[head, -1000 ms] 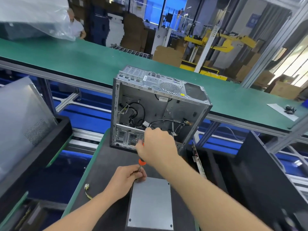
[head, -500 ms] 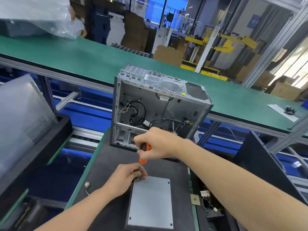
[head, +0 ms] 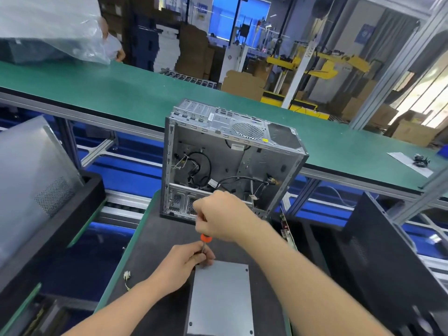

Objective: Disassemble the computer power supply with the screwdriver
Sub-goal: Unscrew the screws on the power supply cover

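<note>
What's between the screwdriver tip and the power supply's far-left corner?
Nothing separate. Fingers of the left hand pinch the orange-handled screwdriver at that corner of the flat grey metal power supply, hiding the tip; the right hand grips the handle.

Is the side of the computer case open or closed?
Open: the computer case has no panel on the near side; its cables and inner wall show.

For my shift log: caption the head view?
Right hand grips the orange-handled screwdriver while left hand pinches its shaft at a corner of the grey power supply, open case behind.
</note>
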Tool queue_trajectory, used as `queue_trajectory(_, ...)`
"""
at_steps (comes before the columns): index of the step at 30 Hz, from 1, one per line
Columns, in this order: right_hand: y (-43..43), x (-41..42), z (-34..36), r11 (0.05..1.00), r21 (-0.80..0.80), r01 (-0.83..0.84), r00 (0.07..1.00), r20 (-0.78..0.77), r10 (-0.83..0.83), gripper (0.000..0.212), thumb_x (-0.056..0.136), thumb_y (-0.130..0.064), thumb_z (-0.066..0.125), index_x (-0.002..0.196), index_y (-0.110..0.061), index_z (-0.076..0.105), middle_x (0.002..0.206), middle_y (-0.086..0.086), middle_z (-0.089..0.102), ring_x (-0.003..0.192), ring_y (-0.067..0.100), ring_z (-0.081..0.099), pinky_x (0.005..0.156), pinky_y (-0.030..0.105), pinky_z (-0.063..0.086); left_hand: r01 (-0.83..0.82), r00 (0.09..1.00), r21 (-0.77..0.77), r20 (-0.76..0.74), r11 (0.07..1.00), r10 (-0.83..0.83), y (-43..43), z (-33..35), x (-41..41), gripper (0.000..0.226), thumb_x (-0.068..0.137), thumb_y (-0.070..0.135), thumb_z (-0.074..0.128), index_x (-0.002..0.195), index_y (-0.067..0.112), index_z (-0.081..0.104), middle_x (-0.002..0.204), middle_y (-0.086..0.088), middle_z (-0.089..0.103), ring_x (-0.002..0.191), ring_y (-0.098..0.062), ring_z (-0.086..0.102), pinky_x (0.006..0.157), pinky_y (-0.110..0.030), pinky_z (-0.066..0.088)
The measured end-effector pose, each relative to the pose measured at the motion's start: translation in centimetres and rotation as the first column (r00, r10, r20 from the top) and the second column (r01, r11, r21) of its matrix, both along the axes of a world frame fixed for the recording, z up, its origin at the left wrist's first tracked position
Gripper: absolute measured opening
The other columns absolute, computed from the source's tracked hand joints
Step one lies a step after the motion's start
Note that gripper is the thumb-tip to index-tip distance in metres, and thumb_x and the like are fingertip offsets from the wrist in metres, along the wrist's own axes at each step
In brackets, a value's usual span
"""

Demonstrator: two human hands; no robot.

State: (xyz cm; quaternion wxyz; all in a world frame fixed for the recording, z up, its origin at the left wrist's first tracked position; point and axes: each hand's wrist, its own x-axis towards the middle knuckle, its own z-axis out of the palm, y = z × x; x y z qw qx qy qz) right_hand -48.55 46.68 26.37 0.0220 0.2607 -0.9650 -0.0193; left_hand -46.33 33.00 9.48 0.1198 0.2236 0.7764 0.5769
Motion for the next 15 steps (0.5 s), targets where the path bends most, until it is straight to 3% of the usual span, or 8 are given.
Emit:
queue_trajectory(2, 1.1, -0.7, 1.1, 0.959, 0.082, -0.270, 0.961, 0.084, 0.264, 0.018, 0.086, -0.021, 0.064, 0.074, -0.018, 0.051, 0.066, 0.000, 0.056, 0.065, 0.026, 0.050, 0.057, 0.034, 0.042, -0.003, 1.000, 0.005, -0.003, 1.000, 0.003, 0.1, 0.0, 0.0, 0.035, 0.102, -0.005, 0.049, 0.093, 0.018, 0.073, 0.094, 0.006, 0.076, 0.090, -0.010, 0.073, 0.080, -0.013, 0.051)
queue_trajectory(5, 1.9, -0.7, 1.8, 0.929, 0.118, -0.352, 0.934, 0.103, 0.341, 0.017, 0.091, -0.025, 0.062, 0.079, -0.016, 0.056, 0.068, 0.001, 0.059, 0.064, 0.026, 0.051, 0.059, 0.036, 0.045, -0.028, 0.999, 0.022, -0.016, 0.999, 0.029, 0.4, -0.2, 0.3, 0.036, 0.100, -0.010, 0.048, 0.089, 0.015, 0.073, 0.091, 0.005, 0.076, 0.088, -0.012, 0.074, 0.080, -0.014, 0.053)
queue_trajectory(6, 1.7, -0.2, 1.6, 0.954, 0.080, -0.288, 0.957, 0.057, 0.284, 0.017, 0.092, -0.026, 0.061, 0.080, -0.015, 0.057, 0.067, 0.001, 0.058, 0.065, 0.028, 0.053, 0.060, 0.037, 0.047, -0.045, 0.999, 0.025, -0.023, 0.999, 0.045, 0.5, -0.2, 0.4, 0.037, 0.099, -0.010, 0.048, 0.088, 0.015, 0.072, 0.089, 0.005, 0.076, 0.087, -0.012, 0.074, 0.079, -0.014, 0.052)
queue_trajectory(8, 0.6, 0.9, 0.7, 0.998, -0.063, -0.023, 0.999, -0.044, 0.020, 0.020, 0.093, -0.033, 0.057, 0.083, -0.015, 0.055, 0.069, 0.003, 0.054, 0.072, 0.034, 0.059, 0.062, 0.037, 0.048, -0.084, 0.995, 0.019, -0.058, 0.996, 0.085, 0.6, -0.5, 0.5, 0.039, 0.098, -0.011, 0.049, 0.085, 0.018, 0.072, 0.085, 0.007, 0.075, 0.083, -0.011, 0.072, 0.077, -0.012, 0.051)
queue_trajectory(11, -0.9, 2.0, -0.6, 0.902, -0.193, 0.388, 0.900, -0.131, -0.415, 0.028, 0.095, -0.040, 0.054, 0.083, -0.015, 0.046, 0.084, 0.009, 0.060, 0.086, 0.037, 0.065, 0.064, 0.035, 0.038, -0.109, 0.989, 0.027, -0.102, 0.994, 0.111, 1.0, -0.6, 0.7, 0.042, 0.097, -0.012, 0.050, 0.083, 0.022, 0.069, 0.081, 0.009, 0.074, 0.080, -0.010, 0.071, 0.077, -0.015, 0.051)
queue_trajectory(13, -1.5, 2.3, -1.0, 0.821, -0.238, 0.519, 0.828, -0.098, -0.552, 0.026, 0.096, -0.041, 0.054, 0.085, -0.019, 0.046, 0.095, 0.009, 0.066, 0.093, 0.035, 0.068, 0.066, 0.035, 0.038, -0.107, 0.986, 0.021, -0.126, 0.994, 0.109, 1.1, -0.6, 0.7, 0.043, 0.097, -0.012, 0.050, 0.083, 0.024, 0.069, 0.080, 0.013, 0.073, 0.078, -0.006, 0.070, 0.076, -0.012, 0.049)
queue_trajectory(15, -1.8, 2.1, -1.4, 0.785, -0.245, 0.569, 0.801, -0.047, -0.596, 0.022, 0.096, -0.037, 0.055, 0.086, -0.018, 0.050, 0.094, 0.008, 0.065, 0.094, 0.035, 0.068, 0.067, 0.035, 0.038, -0.090, 0.989, 0.020, -0.115, 0.996, 0.091, 0.9, -0.6, 0.6, 0.037, 0.098, -0.010, 0.051, 0.087, 0.019, 0.071, 0.082, 0.014, 0.074, 0.080, -0.003, 0.070, 0.075, -0.008, 0.047)
